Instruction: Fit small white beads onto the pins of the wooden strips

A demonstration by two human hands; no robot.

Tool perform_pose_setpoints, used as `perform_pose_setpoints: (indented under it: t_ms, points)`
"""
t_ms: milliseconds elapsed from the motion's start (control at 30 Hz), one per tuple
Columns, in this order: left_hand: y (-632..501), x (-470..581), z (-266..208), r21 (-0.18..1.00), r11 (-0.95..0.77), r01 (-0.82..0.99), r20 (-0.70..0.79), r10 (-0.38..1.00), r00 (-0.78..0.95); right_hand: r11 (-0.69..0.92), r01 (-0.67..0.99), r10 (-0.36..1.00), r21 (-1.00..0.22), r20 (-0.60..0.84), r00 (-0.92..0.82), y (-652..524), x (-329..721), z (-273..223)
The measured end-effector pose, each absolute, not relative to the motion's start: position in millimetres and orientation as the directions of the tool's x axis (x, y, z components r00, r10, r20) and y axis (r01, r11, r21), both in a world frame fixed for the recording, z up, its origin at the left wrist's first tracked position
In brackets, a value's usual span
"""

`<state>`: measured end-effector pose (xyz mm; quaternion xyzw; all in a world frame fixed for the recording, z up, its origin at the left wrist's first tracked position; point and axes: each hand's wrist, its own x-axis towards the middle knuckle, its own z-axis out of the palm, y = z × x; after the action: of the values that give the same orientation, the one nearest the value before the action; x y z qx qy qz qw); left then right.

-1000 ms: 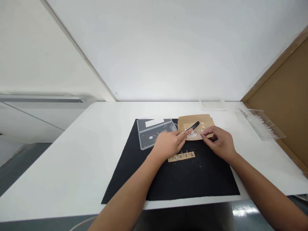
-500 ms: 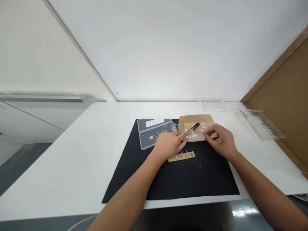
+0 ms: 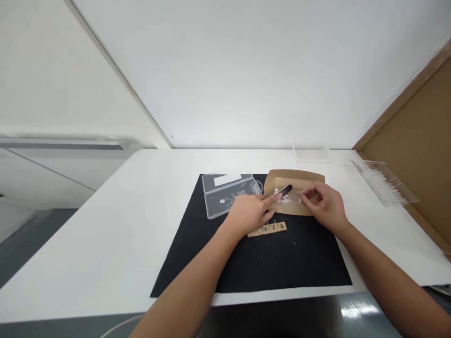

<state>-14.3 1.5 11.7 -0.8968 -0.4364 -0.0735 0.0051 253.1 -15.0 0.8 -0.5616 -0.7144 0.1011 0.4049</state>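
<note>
My left hand [image 3: 249, 210] is closed round a black nail file [image 3: 284, 190], its rounded end pointing up and right over a brown paper tray [image 3: 296, 174]. At the tray's right side, my right hand [image 3: 326, 204] pinches a small clear piece [image 3: 299, 193] that looks like a nail tip; my fingers hide most of it. White scraps [image 3: 284, 200] lie in the tray between my hands. Just below my left hand, a wooden strip [image 3: 271, 229] carries several small upright pegs, some with clear tips on them.
An open clear plastic case [image 3: 214, 206] with loose clear tips lies left of the tray on the black mat [image 3: 282, 267]. A clear box of pale tips [image 3: 382, 183] stands at the right by a cardboard wall [image 3: 419, 103]. Another clear tray [image 3: 312, 155] sits at the back.
The paper tray has shifted to the right and slightly towards me. My hands have barely moved, the nail file still in the left one and the right one still pinching.
</note>
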Motion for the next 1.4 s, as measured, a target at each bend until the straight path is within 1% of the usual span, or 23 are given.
perform_pose_setpoints:
  t_ms: [100, 400, 633, 833, 967, 1067, 1233, 1400]
  points:
    - [1, -15, 13, 0.066, -0.604, 0.794, 0.129, 0.794, 0.594, 0.332, 0.739, 0.883, -0.586, 0.468, -0.025, -15, 253, 1]
    - [3, -16, 8, 0.091, -0.601, 0.794, 0.161, 0.796, 0.583, 0.368, 0.715, 0.881, -0.594, 0.468, -0.064, -16, 252, 3]
    - [4, -16, 7, 0.074, -0.606, 0.792, 0.199, 0.787, 0.583, 0.384, 0.716, 0.871, -0.583, 0.486, -0.072, -16, 252, 3]
    - [3, -17, 6, 0.057, -0.612, 0.789, 0.291, 0.766, 0.573, 0.377, 0.725, 0.865, -0.576, 0.5, -0.052, -15, 252, 0]
    - [3, -17, 4, 0.034, -0.647, 0.762, 0.368, 0.717, 0.592, 0.384, 0.697, 0.856, -0.606, 0.516, -0.022, -16, 251, 1]
    - [2, -16, 3, 0.032, -0.69, 0.723, 0.437, 0.66, 0.611, 0.413, 0.666, 0.829, -0.621, 0.559, 0.007, -18, 248, 3]
    - [0, -14, 2, 0.025, -0.749, 0.662, 0.508, 0.58, 0.637, 0.516, 0.626, 0.746, -0.584, 0.666, 0.006, -22, 242, 3]
    - [-3, -13, 1, -0.019, -0.785, 0.619, 0.548, 0.51, 0.663, 0.553, 0.646, 0.686, -0.526, 0.727, 0.004, -24, 236, 5]
